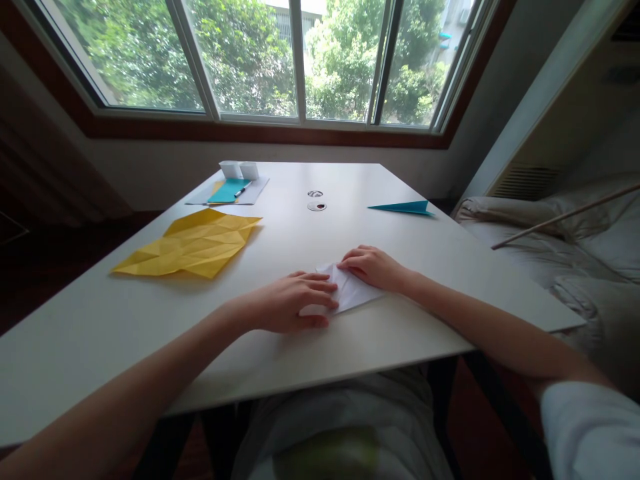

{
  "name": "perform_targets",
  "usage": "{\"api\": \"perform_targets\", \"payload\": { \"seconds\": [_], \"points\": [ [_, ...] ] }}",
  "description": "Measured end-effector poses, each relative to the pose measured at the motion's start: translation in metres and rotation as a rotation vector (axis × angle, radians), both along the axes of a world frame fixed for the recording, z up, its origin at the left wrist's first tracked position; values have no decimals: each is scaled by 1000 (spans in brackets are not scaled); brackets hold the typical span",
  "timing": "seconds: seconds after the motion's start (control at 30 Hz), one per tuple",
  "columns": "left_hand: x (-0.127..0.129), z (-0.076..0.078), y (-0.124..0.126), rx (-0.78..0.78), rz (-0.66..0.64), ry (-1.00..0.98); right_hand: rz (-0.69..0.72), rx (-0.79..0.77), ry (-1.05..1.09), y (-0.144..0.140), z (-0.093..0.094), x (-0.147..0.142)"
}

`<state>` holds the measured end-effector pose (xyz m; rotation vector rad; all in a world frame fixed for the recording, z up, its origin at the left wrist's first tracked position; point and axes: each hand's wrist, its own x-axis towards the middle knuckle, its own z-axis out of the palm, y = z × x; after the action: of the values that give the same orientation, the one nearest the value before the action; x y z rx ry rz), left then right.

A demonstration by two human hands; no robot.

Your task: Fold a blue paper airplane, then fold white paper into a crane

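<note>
A folded sheet of white paper (pixel 353 293) lies on the table near its front edge, with creases and a slanted lower edge showing. My left hand (pixel 293 301) rests palm down over the paper's left side, its fingers apart and the fingertips touching it. At the paper's upper edge is my right hand (pixel 375 267), with bent fingers held close together and gripping or pressing the paper there. Part of the sheet is hidden under both hands.
A creased yellow sheet (pixel 195 243) lies to the left, and a folded blue paper piece (pixel 404 208) to the right. Two small round items, including a disc (pixel 317 207), lie mid-table. Farther back left are a blue sheet (pixel 227 191), a pen (pixel 243 189) and small white paper boxes (pixel 230 169).
</note>
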<state>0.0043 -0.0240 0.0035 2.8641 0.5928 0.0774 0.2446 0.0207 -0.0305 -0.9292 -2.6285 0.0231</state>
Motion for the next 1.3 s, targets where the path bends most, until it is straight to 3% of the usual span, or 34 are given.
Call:
{"api": "perform_targets", "payload": {
  "seconds": [0.23,0.4,0.57,0.7,0.87,1.0,1.3],
  "points": [
    [-4,2,0,-48,6,31,-1,-24,14,0,1,1],
    [-9,1,5,-204,11,17,4,-14,27,1,-1,1],
    [-5,-5,16,-320,79,-227,-9,-4,31,1,-1,1],
    [6,-16,18,-157,223,-292,-4,-3,26,2,-2,2],
    [19,-29,11,108,282,-143,-6,7,13,4,-1,2],
    [20,-28,7,191,305,-79,8,8,-28,7,5,10],
    [12,-21,10,257,361,12,132,-229,-7,20,17,44]
  ]
}}
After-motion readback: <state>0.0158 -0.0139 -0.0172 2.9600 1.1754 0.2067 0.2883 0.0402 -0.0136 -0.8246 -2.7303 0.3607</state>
